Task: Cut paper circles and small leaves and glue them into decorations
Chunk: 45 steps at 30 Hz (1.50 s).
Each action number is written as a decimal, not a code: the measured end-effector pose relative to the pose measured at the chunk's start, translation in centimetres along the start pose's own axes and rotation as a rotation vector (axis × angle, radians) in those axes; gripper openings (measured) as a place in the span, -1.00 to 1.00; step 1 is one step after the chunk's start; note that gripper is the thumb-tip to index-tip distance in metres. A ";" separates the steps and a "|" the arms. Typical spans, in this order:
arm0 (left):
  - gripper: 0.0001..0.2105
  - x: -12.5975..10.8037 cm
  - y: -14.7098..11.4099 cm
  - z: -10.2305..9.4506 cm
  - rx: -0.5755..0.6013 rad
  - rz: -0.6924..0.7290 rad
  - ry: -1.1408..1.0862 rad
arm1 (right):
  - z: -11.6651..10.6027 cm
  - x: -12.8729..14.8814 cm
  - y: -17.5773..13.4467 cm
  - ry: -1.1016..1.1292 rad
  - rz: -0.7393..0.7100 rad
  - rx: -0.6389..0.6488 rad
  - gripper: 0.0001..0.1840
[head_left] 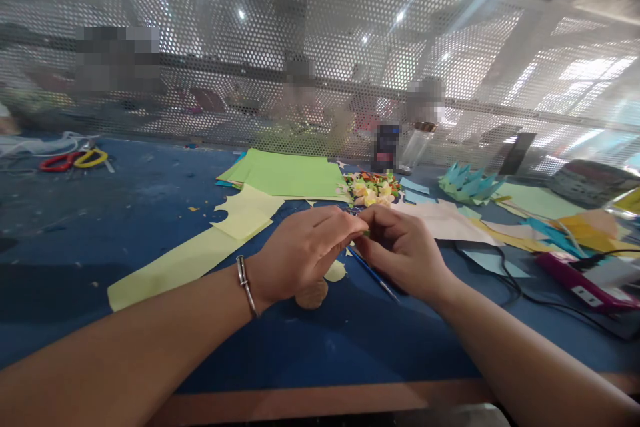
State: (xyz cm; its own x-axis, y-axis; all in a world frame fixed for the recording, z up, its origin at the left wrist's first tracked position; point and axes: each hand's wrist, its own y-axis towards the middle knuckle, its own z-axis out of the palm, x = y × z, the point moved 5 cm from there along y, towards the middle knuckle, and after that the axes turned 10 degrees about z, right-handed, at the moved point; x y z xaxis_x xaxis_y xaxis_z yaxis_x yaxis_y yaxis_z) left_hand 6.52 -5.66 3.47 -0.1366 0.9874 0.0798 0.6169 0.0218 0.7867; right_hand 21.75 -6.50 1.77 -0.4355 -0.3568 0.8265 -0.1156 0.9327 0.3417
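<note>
On my feed, the right hand (410, 250) has its fingers pinched on a small green piece (367, 233) above the surface (380, 353), left hand's (305, 240) hold hidden, can't tell; probably light, easily creased paper, so I'd grip its edge gently.

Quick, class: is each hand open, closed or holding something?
Left hand: cannot be told; grip hidden from view.
Right hand: closed, holding a small green piece.
</note>
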 end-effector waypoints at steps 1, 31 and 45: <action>-0.89 -0.1 0.0 -0.1 0.007 0.007 0.010 | 0.0 0.1 0.0 -0.002 0.000 0.001 -0.96; -0.66 1.4 -0.2 -0.1 0.100 -0.292 -0.178 | 0.3 -1.1 0.8 0.014 0.041 0.058 -0.91; -0.63 2.7 -1.0 1.8 0.293 -0.499 -0.268 | 1.2 -2.4 1.5 -0.202 0.092 0.115 -0.83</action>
State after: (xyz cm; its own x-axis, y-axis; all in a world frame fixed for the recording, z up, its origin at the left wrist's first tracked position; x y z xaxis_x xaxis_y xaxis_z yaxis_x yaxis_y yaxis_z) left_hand 6.94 -2.77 1.77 -0.2872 0.8517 -0.4384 0.7208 0.4936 0.4866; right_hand 21.59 -4.19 -0.22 -0.6172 -0.2626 0.7417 -0.1627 0.9649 0.2062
